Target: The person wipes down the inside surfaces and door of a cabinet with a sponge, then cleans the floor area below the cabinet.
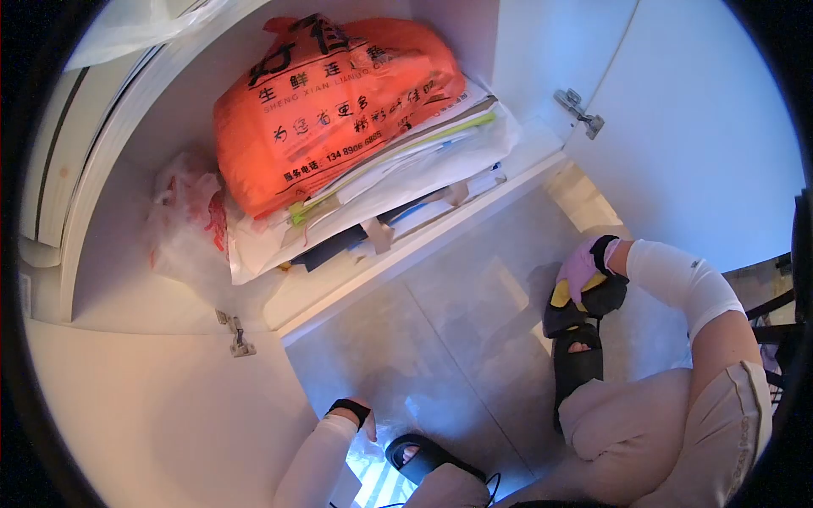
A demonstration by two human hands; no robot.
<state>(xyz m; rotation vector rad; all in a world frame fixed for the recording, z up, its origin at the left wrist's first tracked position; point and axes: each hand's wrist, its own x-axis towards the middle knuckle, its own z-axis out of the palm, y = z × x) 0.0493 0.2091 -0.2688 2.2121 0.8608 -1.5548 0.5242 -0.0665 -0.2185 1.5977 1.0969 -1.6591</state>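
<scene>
At the right, my right hand [583, 269] is curled over a dark object [603, 296] just beyond my black slipper; purple and yellow colouring shows around its fingers. My left hand [366, 415], low in the view, reaches down beside clear plastic [394, 416] near the other slipper; its fingers are mostly hidden. Inside the open cabinet, an orange plastic bag [330, 110] with black lettering lies on a stack of papers and folders [381, 203]. A crumpled translucent bag [186, 220] with red marks stands to their left.
Open cabinet doors [694, 127] flank the compartment at right and lower left, with metal hinges [580, 113] near its edge. Grey floor tiles [440, 339] lie below its front rim. My legs and black slippers [578, 364] are at the bottom. Black bars stand at the far right.
</scene>
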